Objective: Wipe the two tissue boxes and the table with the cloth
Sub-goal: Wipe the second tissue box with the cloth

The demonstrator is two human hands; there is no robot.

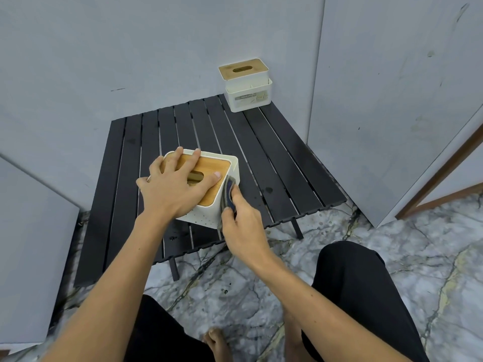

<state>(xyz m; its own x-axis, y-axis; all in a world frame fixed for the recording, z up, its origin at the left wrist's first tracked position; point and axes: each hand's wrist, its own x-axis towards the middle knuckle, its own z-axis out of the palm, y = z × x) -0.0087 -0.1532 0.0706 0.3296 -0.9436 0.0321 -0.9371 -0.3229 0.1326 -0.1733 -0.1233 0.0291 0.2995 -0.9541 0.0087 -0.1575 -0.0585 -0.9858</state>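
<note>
A white tissue box with a wooden lid [209, 207] stands near the front of the low black slatted table [274, 158]. My left hand [177, 186] lies spread flat on its lid and holds it down. My right hand [243, 226] presses a dark folded cloth [228, 192] against the box's right side wall. A second white tissue box with a wooden lid [247, 84] stands at the table's far right corner, against the wall.
Grey wall panels close in the table at the back, left and right. The floor is grey marble; my knees in black trousers [366, 296] and a bare foot [215, 340] sit in front of the table. A few dark wet spots [268, 189] mark the slats.
</note>
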